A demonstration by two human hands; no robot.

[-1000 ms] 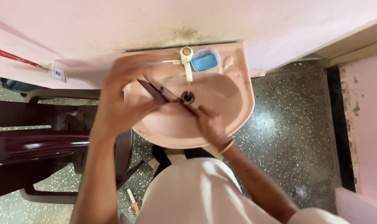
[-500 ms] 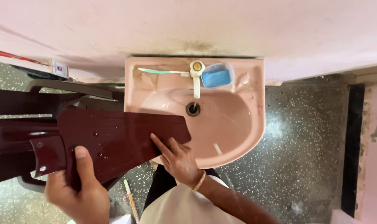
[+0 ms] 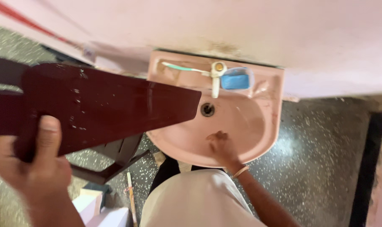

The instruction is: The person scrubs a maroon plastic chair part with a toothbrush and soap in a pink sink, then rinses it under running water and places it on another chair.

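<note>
A: What does the left hand (image 3: 29, 168) hold?

B: It holds a dark maroon, glossy plastic panel (image 3: 102, 109), flat and tapering, which looks like a part of a chair. The fingers are closed around its wide end, and the thumb lies flat on the top face. Water drops sit on the surface.

A: Where is this panel relative to the pink ceramic wash basin (image 3: 258, 138)?

B: It lies mostly to the left of the basin. Its narrow end reaches over the left rim of the basin and stops just beside the round metal drain (image 3: 207, 109). I cannot tell if it touches the rim.

A: And the right hand (image 3: 221, 146)?

B: It is inside the bowl of the basin, at the front, below the drain. The fingers are bent and point down to the bowl surface. They hold nothing that I can see, but the picture is blurred there, so I cannot tell if they touch the bowl. A thin bangle (image 3: 240, 171) is on the wrist, just outside the front rim of the basin.

A: What else is on the basin?

B: On the back ledge there is a white tap (image 3: 216, 77) above the drain, a blue soap dish (image 3: 236, 80) to its right, and a toothbrush with a green handle (image 3: 182, 68) to its left. Under the left side of the basin, on the speckled floor (image 3: 321, 168), dark maroon chair legs (image 3: 115, 162) stand.
</note>
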